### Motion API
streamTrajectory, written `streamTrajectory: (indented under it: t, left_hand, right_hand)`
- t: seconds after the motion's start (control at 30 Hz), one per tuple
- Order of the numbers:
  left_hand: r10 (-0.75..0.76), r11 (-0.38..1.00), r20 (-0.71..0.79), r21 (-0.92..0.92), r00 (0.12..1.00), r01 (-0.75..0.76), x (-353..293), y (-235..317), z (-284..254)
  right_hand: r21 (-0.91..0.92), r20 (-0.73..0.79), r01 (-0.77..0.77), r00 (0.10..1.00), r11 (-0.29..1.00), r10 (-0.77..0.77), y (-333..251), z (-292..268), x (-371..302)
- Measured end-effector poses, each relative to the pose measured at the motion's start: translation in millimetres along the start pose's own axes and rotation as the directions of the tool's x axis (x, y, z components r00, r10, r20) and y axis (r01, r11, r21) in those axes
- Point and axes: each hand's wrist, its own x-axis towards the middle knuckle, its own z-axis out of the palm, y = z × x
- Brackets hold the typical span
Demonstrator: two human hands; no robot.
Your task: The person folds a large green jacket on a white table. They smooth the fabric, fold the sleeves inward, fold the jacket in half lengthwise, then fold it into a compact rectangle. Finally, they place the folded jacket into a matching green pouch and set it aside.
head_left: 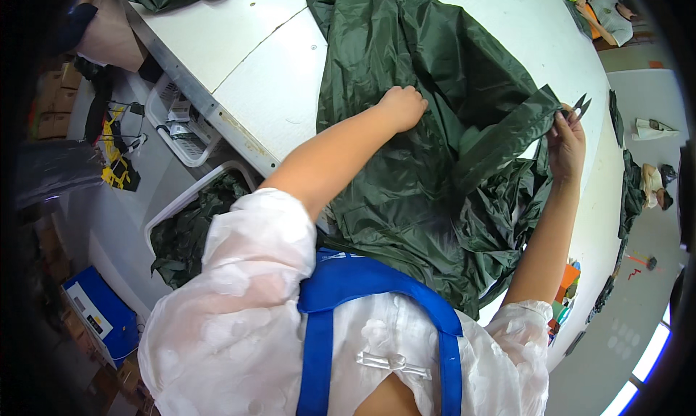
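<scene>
A dark green, thin, shiny garment lies crumpled across the white table before me, its lower part bunched against my body. My left hand is closed on the cloth near the middle, with its fingertips hidden underneath. Off to the right, my right hand pinches a corner of a raised, folded strip of the garment between thumb and fingers. Small dark scissors also sit in that hand, blades pointing up and away from me.
The white table has a metal edge at left. Beside it stand a white basket and a white bin holding green cloth. A blue-and-white box is at lower left. Another person is at the far right.
</scene>
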Motion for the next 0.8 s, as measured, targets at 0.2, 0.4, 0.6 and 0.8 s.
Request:
streamTrajectory:
  t: [0.2, 0.4, 0.6, 0.8]
  left_hand:
    - [-0.304, 0.946, 0.128, -0.075, 0.944, 0.315, 39, 2, -5]
    - [-0.216, 0.829, -0.377, -0.558, 0.901, -0.035, -24, -28, -42]
    - [-0.716, -0.252, -0.053, -0.91, 0.696, -0.329, -209, -25, -15]
    - [-0.778, -0.461, 0.249, -0.85, 0.577, -0.255, -280, -14, 43]
  right_hand:
    - [-0.043, 0.089, -0.036, 0.995, 0.998, 0.04, 8, -5, -12]
    - [0.044, -0.071, 0.021, 0.997, 0.999, -0.018, 3, -32, -13]
    - [-0.049, -0.139, 0.309, 0.94, 0.95, -0.313, -53, -57, -13]
    - [-0.399, 0.23, 0.209, 0.965, 0.893, -0.124, -22, 77, -30]
